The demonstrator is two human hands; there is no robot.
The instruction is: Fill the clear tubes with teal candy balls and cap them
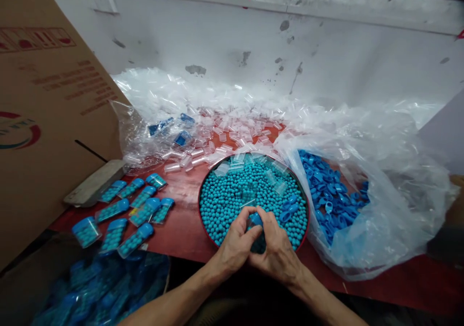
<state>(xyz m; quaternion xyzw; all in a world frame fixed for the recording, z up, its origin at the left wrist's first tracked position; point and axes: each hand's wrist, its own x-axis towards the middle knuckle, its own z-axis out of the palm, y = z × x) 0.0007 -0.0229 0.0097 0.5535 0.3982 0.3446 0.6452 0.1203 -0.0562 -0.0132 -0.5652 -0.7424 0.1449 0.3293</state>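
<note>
A round red-rimmed tray (pixel 200 210) full of small teal balls (pixel 224 195) stands at the table's front edge. Over its near rim my left hand (pixel 234 241) and my right hand (pixel 277 248) meet, fingers closed around a small clear container with a blue cap (pixel 255 219). The fingers hide most of that container. Clear empty containers (pixel 237 160) lie on the balls at the back of the tray. To the right of my hands, loose blue caps (pixel 289 209) rest on the balls.
Filled containers (pixel 114 234) lie left on the red table (pixel 181 229); more fill a box (pixel 166 273) below. An open plastic bag (pixel 391 239) of blue caps (pixel 326 190) sits right. Clear pieces (pixel 232 132) spread behind. A cardboard box (pixel 54 123) stands left.
</note>
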